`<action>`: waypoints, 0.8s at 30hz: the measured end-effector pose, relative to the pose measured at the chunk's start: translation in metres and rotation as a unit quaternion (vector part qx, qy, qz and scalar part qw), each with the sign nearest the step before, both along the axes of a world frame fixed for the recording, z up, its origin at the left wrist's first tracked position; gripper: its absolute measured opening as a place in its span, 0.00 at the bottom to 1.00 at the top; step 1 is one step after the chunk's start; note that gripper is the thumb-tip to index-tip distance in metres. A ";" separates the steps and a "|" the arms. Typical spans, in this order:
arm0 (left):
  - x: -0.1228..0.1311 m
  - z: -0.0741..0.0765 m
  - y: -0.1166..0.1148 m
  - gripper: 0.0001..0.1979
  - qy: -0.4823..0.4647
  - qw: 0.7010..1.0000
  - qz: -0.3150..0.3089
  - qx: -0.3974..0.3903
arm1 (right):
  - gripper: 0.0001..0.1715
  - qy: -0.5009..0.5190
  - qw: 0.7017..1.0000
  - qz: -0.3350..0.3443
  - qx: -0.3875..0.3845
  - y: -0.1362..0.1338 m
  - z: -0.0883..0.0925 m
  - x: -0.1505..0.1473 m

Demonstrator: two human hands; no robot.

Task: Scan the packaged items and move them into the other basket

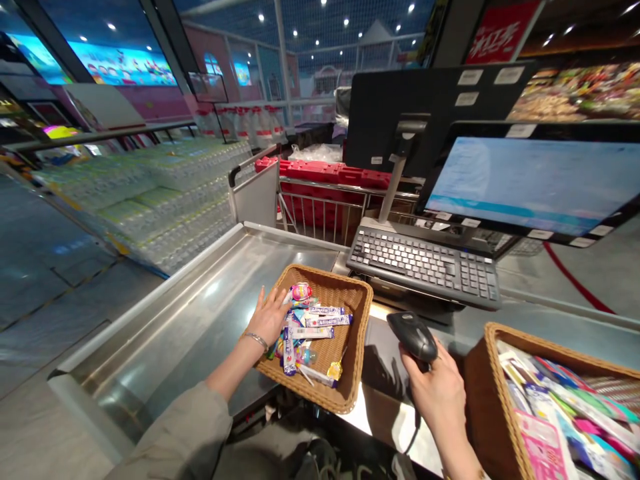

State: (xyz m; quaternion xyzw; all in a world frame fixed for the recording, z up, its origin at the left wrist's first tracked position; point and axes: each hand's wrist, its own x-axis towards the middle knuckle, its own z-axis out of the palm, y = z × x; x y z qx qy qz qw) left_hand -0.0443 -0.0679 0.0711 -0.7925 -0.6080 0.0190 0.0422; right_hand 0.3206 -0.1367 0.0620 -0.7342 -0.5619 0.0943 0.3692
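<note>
My left hand (267, 317) lies palm down at the near edge of a woven wicker basket (327, 283), with its fingers on a pile of wrapped sweets and candy sticks (305, 333). A pink-wrapped sweet (301, 291) sits just past my fingertips. My right hand (435, 387) grips a black handheld barcode scanner (413, 337) above the counter, its cord hanging down. To the right of that hand, a second wicker basket (550, 357) is packed with flat, colourful packets (565, 407).
A steel checkout counter (175, 320) runs along the left. Behind the first basket are a black keyboard (425, 267) and a lit monitor (530, 180). Further back stand a red-handled cart (325, 193) and shrink-wrapped bottled water (150, 200).
</note>
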 end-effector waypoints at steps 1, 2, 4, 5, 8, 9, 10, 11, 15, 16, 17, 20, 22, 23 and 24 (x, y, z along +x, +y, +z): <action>-0.007 0.001 0.001 0.22 0.007 1.000 -0.013 -0.004 | 0.32 0.000 1.000 0.005 0.001 0.000 0.000 0.000; -0.013 0.001 0.002 0.21 0.009 1.000 -0.026 -0.008 | 0.32 0.000 1.000 0.009 0.001 0.000 0.000 0.000; -0.022 0.002 0.002 0.20 0.010 0.998 -0.060 -0.022 | 0.32 -0.001 1.000 0.008 -0.002 0.000 0.001 0.000; -0.026 0.001 0.002 0.19 0.011 0.996 -0.078 -0.031 | 0.32 -0.001 1.000 0.006 -0.006 0.000 0.001 0.001; -0.034 -0.003 0.004 0.17 0.028 0.988 -0.136 -0.068 | 0.32 0.002 1.000 -0.001 -0.016 0.000 0.003 0.000; -0.037 -0.006 0.006 0.16 0.032 0.985 -0.151 -0.079 | 0.32 0.003 1.000 -0.004 -0.018 0.000 0.004 0.000; -0.038 -0.010 0.008 0.15 0.035 0.982 -0.163 -0.089 | 0.33 0.003 1.000 -0.006 -0.020 0.000 0.004 -0.001; -0.040 -0.014 0.010 0.15 0.037 0.980 -0.171 -0.096 | 0.33 0.004 1.000 -0.006 -0.022 0.000 0.005 -0.001; -0.043 -0.030 0.020 0.15 0.037 0.979 -0.172 -0.098 | 0.33 0.006 0.999 -0.010 -0.035 -0.002 0.005 0.000; -0.043 -0.033 0.023 0.14 0.031 0.980 -0.169 -0.096 | 0.33 0.005 0.999 -0.013 -0.038 -0.003 0.006 0.001; -0.042 -0.035 0.025 0.14 0.023 0.981 -0.165 -0.094 | 0.32 0.002 0.999 -0.016 -0.039 -0.004 0.006 0.002; -0.041 -0.039 0.030 0.12 0.005 0.983 -0.157 -0.098 | 0.31 -0.002 0.999 -0.026 -0.040 -0.007 0.007 0.004; -0.041 -0.039 0.033 0.12 0.001 0.982 -0.160 -0.099 | 0.31 0.002 0.998 -0.034 -0.050 -0.008 0.009 0.005; -0.040 -0.038 0.033 0.12 -0.001 0.982 -0.161 -0.099 | 0.32 0.004 0.998 -0.038 -0.058 -0.009 0.010 0.006; -0.040 -0.036 0.033 0.12 -0.002 0.982 -0.162 -0.100 | 0.32 0.007 0.997 -0.039 -0.064 -0.009 0.011 0.006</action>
